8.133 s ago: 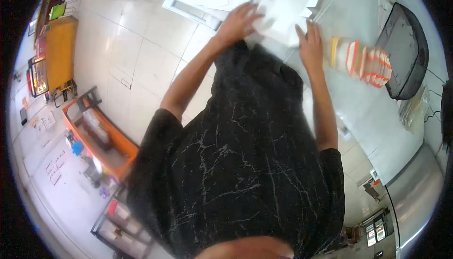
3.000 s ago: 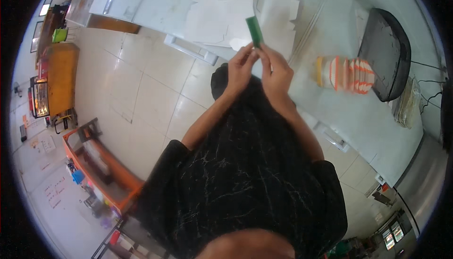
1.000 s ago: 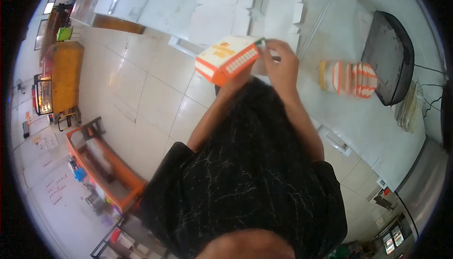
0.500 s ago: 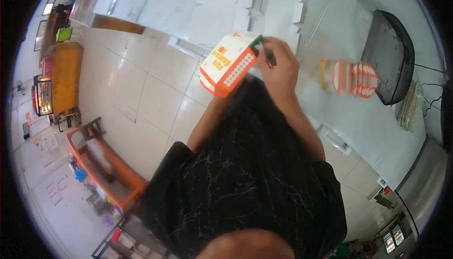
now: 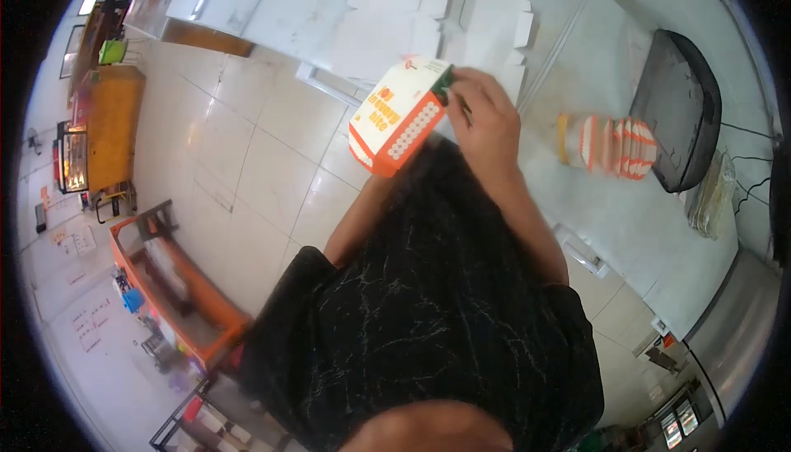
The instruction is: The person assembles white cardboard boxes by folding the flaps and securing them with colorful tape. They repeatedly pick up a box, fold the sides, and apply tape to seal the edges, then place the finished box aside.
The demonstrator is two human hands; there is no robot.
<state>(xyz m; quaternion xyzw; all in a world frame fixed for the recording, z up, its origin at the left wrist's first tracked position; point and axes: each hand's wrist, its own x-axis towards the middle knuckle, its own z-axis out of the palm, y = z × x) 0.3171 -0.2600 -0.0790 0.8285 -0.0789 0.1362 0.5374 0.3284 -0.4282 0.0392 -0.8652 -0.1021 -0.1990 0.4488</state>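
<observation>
I hold an orange and white cardboard box up in front of my chest, above the counter's edge. My right hand grips its far end, where a small green flap shows between the fingers. My left hand is hidden behind the box; only its forearm shows, rising to the box from below. Flat white box blanks lie spread on the white counter just beyond the box.
A row of folded orange-and-white boxes lies on the counter to the right, beside a black mesh basket. An orange crate stands on the tiled floor at lower left. An orange cabinet is at far left.
The folded green piece held in both hands became an erected orange and white box. Over the last second the box tilted and swung lower left while my right hand stayed on its end.
</observation>
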